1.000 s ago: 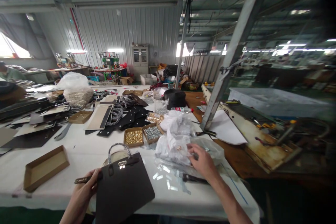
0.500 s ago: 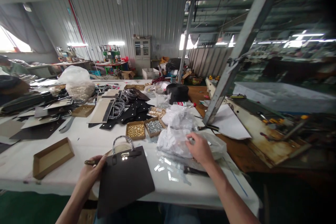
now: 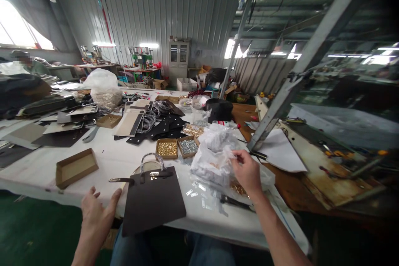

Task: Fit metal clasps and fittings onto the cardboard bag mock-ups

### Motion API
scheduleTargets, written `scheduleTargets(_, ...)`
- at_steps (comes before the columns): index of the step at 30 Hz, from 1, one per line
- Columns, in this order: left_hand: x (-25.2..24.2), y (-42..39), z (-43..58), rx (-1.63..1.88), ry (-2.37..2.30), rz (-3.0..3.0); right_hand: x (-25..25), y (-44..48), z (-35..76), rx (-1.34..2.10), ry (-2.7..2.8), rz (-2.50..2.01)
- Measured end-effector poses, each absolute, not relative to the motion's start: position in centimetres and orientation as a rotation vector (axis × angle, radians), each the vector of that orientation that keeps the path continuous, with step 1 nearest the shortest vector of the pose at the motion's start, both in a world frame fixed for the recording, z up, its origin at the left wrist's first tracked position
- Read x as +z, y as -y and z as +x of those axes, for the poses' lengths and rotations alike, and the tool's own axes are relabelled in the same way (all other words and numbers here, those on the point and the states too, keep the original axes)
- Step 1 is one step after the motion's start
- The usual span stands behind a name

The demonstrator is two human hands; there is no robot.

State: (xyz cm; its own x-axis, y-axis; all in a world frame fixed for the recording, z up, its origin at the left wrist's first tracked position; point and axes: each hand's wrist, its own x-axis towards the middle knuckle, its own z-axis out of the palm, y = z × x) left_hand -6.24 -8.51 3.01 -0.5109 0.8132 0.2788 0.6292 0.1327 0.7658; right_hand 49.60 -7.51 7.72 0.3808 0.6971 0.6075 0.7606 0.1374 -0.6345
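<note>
A dark brown handbag panel (image 3: 154, 201) lies at the table's front edge, partly overhanging it. It has a wrapped loop handle (image 3: 151, 158), a gold clasp (image 3: 153, 176) and a strap (image 3: 120, 180) sticking out leftward. Just left of the panel is my left hand (image 3: 99, 212), its fingers spread and nothing in them. Fingertips of my right hand (image 3: 248, 172) pinch the edge of a white plastic bag (image 3: 207, 164). Gold-coloured pieces (image 3: 238, 188) show below that hand. Small silver metal plates (image 3: 193, 194) lie scattered between panel and bag.
A shallow cardboard tray (image 3: 77, 168) stands at left. Boxes of gold eyelets (image 3: 166, 148) and silver eyelets (image 3: 188, 146) sit beyond the panel. Black pieces (image 3: 165, 127) and board panels (image 3: 132, 122) are piled behind. A slanted metal post (image 3: 280, 93) rises at right; a person (image 3: 31, 66) is far left.
My left hand has let go of the bag panel and moved left and down, opening. The right hand now lifts the plastic bag's edge, and gold pieces show. The view has shifted slightly.
</note>
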Motion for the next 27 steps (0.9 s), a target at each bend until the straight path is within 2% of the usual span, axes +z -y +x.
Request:
scheduleTargets(3, 5.9, 12.0, -3.9, 1.648, -2.195, 1.677, 7.0, 7.3, 49.9, 0.007, 1.270, -1.589)
scheduleTargets(6, 8.7, 14.1, 0.4, 1.706, -1.802, 1.996, 6.2, 7.0, 49.6, 0.064, 1.254, -1.630)
scheduleTargets(10, 10.3, 13.2, 7.9, 1.183, -1.237, 2.234, 6.1, 6.6, 48.4, -0.044, 1.295, -1.712)
scheduleTargets(16, 10.8, 9.8, 19.3, 0.830, -0.828, 2.393, 6.2, 6.4, 48.6, -0.020, 1.361, -1.728)
scheduleTargets(19, 9.9, 8.2, 23.8, 0.701, -0.772, 2.352, 5.6, 6.5, 49.4, -0.156, 1.445, -1.862)
scheduleTargets(22, 8.2, 6.3, 27.3, 0.671, -0.876, 2.051, 5.3, 6.7, 49.5, -0.224, 1.561, -1.999)
scheduleTargets(27, 7.1, 1.8, 30.2, 0.761, -1.041, 1.772, 6.0, 6.1, 49.1, 0.008, 1.673, -1.842)
